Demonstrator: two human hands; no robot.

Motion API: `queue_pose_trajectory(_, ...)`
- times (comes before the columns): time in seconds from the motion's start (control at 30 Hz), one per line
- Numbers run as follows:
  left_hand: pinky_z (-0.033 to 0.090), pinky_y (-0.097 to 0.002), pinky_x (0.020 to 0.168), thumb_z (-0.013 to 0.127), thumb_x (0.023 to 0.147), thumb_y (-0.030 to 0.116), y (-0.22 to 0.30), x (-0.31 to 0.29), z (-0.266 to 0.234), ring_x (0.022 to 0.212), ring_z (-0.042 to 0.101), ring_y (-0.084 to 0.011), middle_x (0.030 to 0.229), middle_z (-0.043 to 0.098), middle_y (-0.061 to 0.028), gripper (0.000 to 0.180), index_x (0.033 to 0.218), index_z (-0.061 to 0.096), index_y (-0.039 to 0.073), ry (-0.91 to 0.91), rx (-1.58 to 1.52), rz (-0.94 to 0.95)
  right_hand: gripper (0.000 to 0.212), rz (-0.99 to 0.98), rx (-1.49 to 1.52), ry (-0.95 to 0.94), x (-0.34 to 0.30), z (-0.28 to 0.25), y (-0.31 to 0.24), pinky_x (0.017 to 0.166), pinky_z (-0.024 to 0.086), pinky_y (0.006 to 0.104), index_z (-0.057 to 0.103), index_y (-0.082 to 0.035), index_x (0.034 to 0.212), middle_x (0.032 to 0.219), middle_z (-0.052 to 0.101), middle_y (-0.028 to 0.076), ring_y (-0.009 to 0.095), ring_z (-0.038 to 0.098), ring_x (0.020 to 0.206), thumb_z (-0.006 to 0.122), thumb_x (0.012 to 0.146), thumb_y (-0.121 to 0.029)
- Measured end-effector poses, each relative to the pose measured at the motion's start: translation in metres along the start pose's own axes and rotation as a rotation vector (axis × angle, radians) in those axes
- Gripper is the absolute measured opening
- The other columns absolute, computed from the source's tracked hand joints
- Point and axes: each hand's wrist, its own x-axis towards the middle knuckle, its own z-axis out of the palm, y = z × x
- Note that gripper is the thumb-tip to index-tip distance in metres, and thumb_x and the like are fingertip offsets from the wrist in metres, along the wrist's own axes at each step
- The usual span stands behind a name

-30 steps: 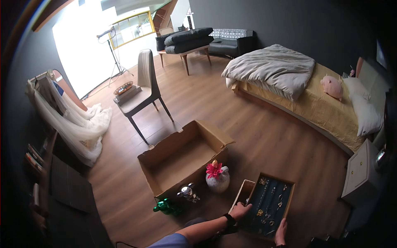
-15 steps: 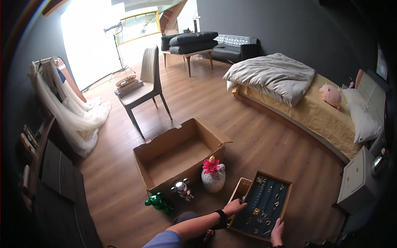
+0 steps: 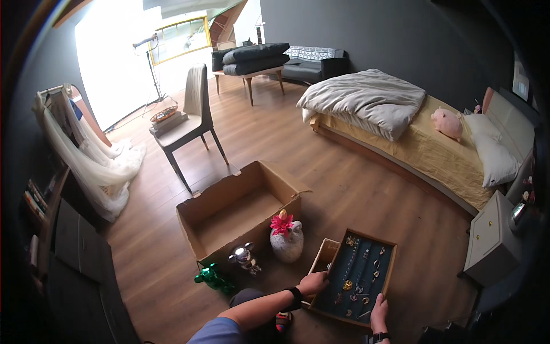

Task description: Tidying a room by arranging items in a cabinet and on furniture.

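Two bare hands, left hand [image 3: 314,282] and right hand [image 3: 379,313], flank a shallow, wood-rimmed, blue-lined rectangular tray [image 3: 364,269] of jewellery [image 3: 348,285]. Right fingers clasp its right rim; left fingers curl at the left, whether pinching I cannot tell. As a second ago, it overlaps a pale open box [image 3: 326,253]; more dark wristwatch [image 3: 378,338] shows now.

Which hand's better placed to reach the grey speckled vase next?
Likely the left hand: nearer the vase, at the left edge of the blue-lined wooden tray; the right hand holds the opposite edge.
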Motion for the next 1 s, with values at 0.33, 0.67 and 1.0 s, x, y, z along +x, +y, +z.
queue_pose_trajectory(0.33, 0.050, -0.0482, 0.082, 0.057, 0.087, 0.032, 0.016, -0.001, 0.003, 0.094, 0.063, -0.0394, 0.098, 0.065, -0.0258, 0.047, 0.116, 0.050, -0.004, 0.014, 0.103, -0.043, 0.060, -0.004, -0.010, 0.005, 0.009, 0.004, 0.014, 0.087, 0.045, 0.0447, 0.057, 0.010, 0.108, 0.107, 0.061, 0.030, 0.043, 0.057, 0.105, 0.041, 0.098, -0.047)
queue_pose_trajectory(0.67, 0.050, -0.0490, 0.081, 0.060, 0.086, 0.031, 0.018, -0.007, 0.009, 0.093, 0.063, -0.0403, 0.096, 0.065, -0.0252, 0.045, 0.116, 0.049, -0.001, 0.075, 0.098, -0.046, 0.058, -0.003, 0.045, -0.030, 0.005, 0.000, 0.012, 0.087, 0.045, 0.0415, 0.058, 0.009, 0.107, 0.108, 0.062, 0.026, 0.039, 0.059, 0.105, 0.041, 0.099, -0.045)
queue_pose_trajectory(1.0, 0.050, -0.0513, 0.076, 0.055, 0.088, 0.025, 0.013, 0.001, 0.020, 0.086, 0.064, -0.0419, 0.089, 0.065, -0.0259, 0.033, 0.108, 0.052, -0.002, 0.157, 0.080, -0.038, 0.062, -0.026, 0.013, 0.013, -0.004, -0.008, -0.003, 0.085, 0.045, 0.0462, 0.057, 0.011, 0.103, 0.103, 0.061, 0.031, 0.045, 0.057, 0.101, 0.040, 0.098, -0.048)
